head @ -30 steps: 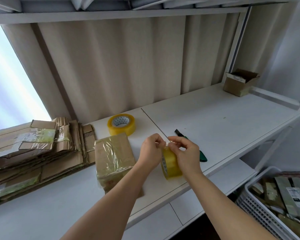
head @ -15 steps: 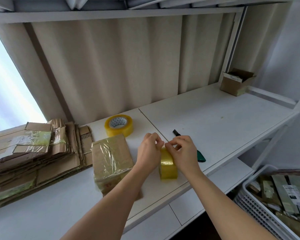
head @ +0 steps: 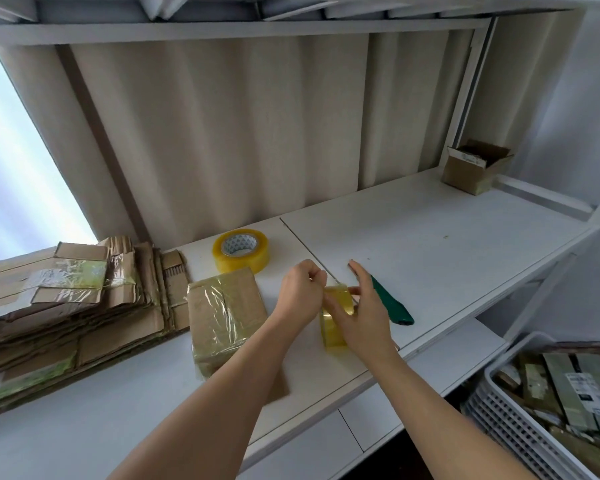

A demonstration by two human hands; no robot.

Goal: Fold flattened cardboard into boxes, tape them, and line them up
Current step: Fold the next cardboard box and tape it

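Head view: both hands work one tape roll (head: 333, 318) that stands on edge on the white table (head: 430, 244), near its front edge. Left hand (head: 300, 296) is curled into a loose fist at the roll's top left, fingertips pinched at the tape; can't tell if it actually holds the loose end. Right hand (head: 359, 318) lies against the roll's right side, thumb on its top rim, fingers spread and extended, not wrapped around it.

Taped-up cardboard box (head: 224, 313) lies flat just left of the left forearm, covered in glossy clear tape, with its near end hidden under the arm. Second tape roll (head: 240, 250) lies flat behind that box, just beyond its far edge, core facing up. Green-handled cutter (head: 390, 303) lies on the table just right of the right hand, and the hand covers part of it.

Stack of flattened cardboard (head: 66, 303) sits at the left end of the table, touching or nearly touching the taped box's left side. One small open box (head: 475, 166) stands at the far right corner, flaps up, well apart from everything else. White plastic basket (head: 510, 417) sits lower right, below table level, filled with more flat cardboard pieces. Beige curtain (head: 239, 133) hangs behind the table.
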